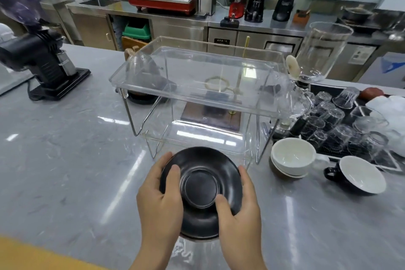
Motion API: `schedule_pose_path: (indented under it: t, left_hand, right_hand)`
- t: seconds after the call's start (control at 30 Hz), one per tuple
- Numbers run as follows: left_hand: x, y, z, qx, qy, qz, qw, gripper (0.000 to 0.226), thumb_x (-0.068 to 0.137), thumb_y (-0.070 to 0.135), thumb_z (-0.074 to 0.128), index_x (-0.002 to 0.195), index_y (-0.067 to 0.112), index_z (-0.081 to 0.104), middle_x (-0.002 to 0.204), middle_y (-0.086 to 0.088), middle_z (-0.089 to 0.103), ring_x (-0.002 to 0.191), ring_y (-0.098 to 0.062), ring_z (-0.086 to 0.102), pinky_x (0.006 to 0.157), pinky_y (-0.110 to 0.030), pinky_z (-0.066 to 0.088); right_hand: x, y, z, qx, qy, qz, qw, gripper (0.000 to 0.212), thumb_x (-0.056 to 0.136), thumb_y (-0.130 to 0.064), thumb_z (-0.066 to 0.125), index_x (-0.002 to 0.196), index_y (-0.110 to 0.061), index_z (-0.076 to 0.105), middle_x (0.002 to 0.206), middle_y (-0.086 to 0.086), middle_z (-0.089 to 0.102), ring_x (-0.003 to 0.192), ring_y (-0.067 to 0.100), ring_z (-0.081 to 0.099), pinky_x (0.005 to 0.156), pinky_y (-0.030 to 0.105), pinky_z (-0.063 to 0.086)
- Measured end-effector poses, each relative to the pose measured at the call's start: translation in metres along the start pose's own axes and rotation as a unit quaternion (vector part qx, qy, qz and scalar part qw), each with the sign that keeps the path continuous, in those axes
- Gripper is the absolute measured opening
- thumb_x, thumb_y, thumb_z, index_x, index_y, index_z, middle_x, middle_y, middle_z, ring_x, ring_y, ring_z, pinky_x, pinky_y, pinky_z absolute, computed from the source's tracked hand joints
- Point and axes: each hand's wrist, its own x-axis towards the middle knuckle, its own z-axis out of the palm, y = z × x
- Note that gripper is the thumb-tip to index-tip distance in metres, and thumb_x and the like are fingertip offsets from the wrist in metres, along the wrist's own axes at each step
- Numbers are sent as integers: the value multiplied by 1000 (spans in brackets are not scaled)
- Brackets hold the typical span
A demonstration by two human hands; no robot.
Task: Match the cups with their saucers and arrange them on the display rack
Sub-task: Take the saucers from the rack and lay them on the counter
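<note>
A black saucer (200, 169) is held above the grey counter between both hands, just in front of the clear two-tier display rack (197, 85). My left hand (160, 199) grips its left rim with the thumb on top. My right hand (238, 206) grips the right rim, thumb resting on the saucer's inner ring. To the right stands a white cup (292, 155) on a white saucer (291, 173). A black cup with a white inside (359, 175) lies tilted beside it, its handle to the left. Both rack shelves hold nothing.
A black grinder (43, 66) stands at the left of the counter. Several upturned glasses (337, 120) sit on a black mat at the right, next to a glass siphon brewer (311, 68). A wooden drip stand (219, 116) is behind the rack.
</note>
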Motion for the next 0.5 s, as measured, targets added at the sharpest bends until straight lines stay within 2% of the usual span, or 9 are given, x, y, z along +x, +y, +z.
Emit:
schedule_pose_path:
  t: [0.07,0.13,0.23,0.3,0.37,0.43,0.5]
  left_hand:
    - [-10,-6,2,0,-8,-14,1000,31,98,16,60,126,25,68,122,11,70,116,-12,64,104,-41,51]
    - [-22,-13,10,13,-23,-23,999,31,98,14,60,125,27,68,121,12,70,115,-8,64,103,-36,51]
    - [-39,-21,19,26,-55,-27,998,30,97,10,61,118,31,67,113,19,70,103,10,64,88,-13,52]
    - [-49,-27,25,33,-75,-35,996,32,96,10,61,113,36,65,108,24,68,96,18,62,80,-9,50]
    - [-60,-32,35,40,-94,-46,994,34,96,12,62,112,41,63,109,26,67,99,15,63,81,-11,47]
    - [-71,-39,46,49,-111,-47,991,34,95,12,63,115,40,63,112,25,67,101,12,62,78,-6,46]
    - [-79,-44,57,58,-122,-42,990,34,94,11,65,119,34,64,111,24,66,97,19,60,73,2,44]
  right_hand:
    - [-6,7,-9,-9,11,12,1000,72,87,0,65,133,-48,40,140,-23,49,130,3,48,114,33,38]
    - [-11,16,-23,-12,21,26,999,72,87,2,65,132,-49,41,137,-25,51,129,6,50,113,34,40]
    - [-17,29,-42,-17,31,44,998,72,87,3,65,130,-50,42,136,-26,51,128,6,51,112,35,41]
    - [-21,39,-55,-21,41,56,997,72,87,3,65,130,-50,43,139,-23,52,128,7,52,112,40,42]
    - [-23,50,-70,-23,53,65,996,73,87,4,64,132,-49,44,139,-19,54,127,9,54,111,42,43]
    - [-24,60,-85,-26,65,74,995,73,87,5,62,134,-48,45,138,-17,55,126,10,55,110,43,44]
    - [-23,68,-98,-31,77,81,993,73,87,5,61,135,-48,45,138,-16,56,126,12,55,110,44,44]
